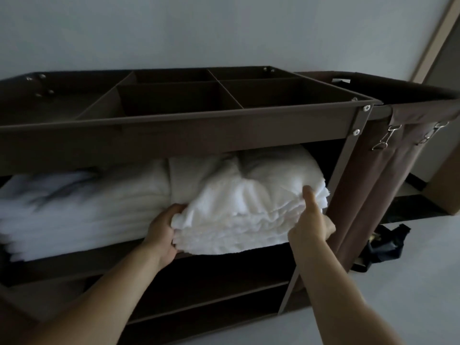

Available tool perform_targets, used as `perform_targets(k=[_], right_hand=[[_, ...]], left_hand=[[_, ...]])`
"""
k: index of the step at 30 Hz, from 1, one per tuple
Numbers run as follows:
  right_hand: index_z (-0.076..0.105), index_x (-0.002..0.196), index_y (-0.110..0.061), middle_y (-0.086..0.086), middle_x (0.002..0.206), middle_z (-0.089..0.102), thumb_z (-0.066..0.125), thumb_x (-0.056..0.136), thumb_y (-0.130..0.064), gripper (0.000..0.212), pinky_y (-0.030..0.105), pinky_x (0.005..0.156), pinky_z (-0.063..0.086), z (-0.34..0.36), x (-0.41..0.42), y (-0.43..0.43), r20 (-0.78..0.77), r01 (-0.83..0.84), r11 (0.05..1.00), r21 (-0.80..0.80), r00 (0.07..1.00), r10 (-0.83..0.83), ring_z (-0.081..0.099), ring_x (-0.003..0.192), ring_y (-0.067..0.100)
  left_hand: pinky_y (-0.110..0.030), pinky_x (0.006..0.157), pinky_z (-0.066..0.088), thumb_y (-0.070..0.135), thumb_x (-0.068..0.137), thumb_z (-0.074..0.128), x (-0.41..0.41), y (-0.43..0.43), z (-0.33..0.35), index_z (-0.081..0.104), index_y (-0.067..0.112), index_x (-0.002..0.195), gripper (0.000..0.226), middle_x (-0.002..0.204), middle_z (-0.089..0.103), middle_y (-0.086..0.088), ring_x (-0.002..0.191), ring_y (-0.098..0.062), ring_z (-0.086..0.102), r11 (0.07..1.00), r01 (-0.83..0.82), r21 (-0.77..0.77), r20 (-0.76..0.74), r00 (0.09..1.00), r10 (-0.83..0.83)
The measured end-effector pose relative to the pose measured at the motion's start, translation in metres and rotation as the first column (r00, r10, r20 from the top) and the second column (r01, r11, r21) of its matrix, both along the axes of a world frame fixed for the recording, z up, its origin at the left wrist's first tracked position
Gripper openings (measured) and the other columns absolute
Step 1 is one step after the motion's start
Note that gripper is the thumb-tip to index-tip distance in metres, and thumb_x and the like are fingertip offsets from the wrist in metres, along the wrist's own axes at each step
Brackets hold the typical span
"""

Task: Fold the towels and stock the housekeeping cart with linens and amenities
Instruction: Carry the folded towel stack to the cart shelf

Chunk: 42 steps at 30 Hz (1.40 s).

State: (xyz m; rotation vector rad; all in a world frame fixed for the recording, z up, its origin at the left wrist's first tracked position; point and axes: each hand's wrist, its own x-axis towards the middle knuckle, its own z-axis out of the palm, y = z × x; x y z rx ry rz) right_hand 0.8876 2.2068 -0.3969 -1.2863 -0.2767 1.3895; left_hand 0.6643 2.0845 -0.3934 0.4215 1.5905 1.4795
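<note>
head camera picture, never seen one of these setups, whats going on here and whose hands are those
There is no machine here. The one picture comes from a camera worn on a person's head, looking forward and down, so the two bare arms are the wearer's own. In front stands a brown housekeeping cart with a divided top tray. On the upper shelf lies a pile of white linens. To its right, the left hand and the right hand grip the two ends of a stack of folded white towels at the shelf's front edge. A brown cloth bag hangs at the cart's right end.
</note>
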Motion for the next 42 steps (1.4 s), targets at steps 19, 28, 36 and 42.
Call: perform_targets(k=[19,28,36,42], right_hand=[[0.010,0.158,-0.028,0.028,0.161,0.003,0.092,0.054,-0.048,0.134,0.067,0.116,0.010,-0.082,-0.054,-0.012,0.462,-0.968,0.223,0.116,-0.146,-0.875,0.012,0.147,0.050],[0.017,0.153,-0.019,0.028,0.159,0.016,0.078,0.071,-0.044,0.105,0.055,0.109,0.024,-0.070,-0.047,0.003,0.543,-0.963,0.128,0.239,0.023,-0.839,0.019,0.148,0.043],[0.012,0.157,-0.020,0.028,0.159,0.019,0.083,0.067,-0.047,0.118,0.053,0.111,0.027,-0.075,-0.042,0.010,0.518,-0.962,0.135,0.239,0.009,-0.855,0.022,0.148,0.042],[0.017,0.158,-0.024,0.023,0.158,0.028,0.074,0.076,-0.012,0.101,0.050,0.106,0.030,-0.070,-0.056,0.026,0.391,-0.927,0.169,0.334,-0.027,-0.920,0.032,0.144,0.039]], left_hand=[[-0.071,0.112,0.005,0.072,0.040,0.080,-0.098,-0.013,-0.042,-0.003,0.017,0.157,0.153,0.162,-0.016,-0.019,0.148,-0.042,-0.011,0.954,-0.087,-0.288,-0.791,-0.540,-0.288],[-0.077,0.101,-0.017,0.044,0.087,0.049,-0.076,0.031,-0.046,-0.024,-0.003,0.143,0.104,0.154,-0.026,-0.022,0.135,-0.048,-0.037,0.893,-0.371,-0.253,-0.592,-0.671,-0.446],[-0.071,0.094,0.040,0.015,0.061,0.068,-0.085,0.019,-0.028,0.064,-0.002,0.110,0.052,0.103,0.063,-0.021,0.101,-0.039,0.059,0.972,-0.025,-0.232,-0.602,-0.781,-0.164],[-0.060,0.091,0.043,0.017,0.054,0.082,-0.098,0.006,-0.013,0.053,-0.004,0.125,0.079,0.096,0.061,-0.017,0.090,-0.036,0.059,0.991,0.097,-0.092,-0.655,-0.756,0.013]])
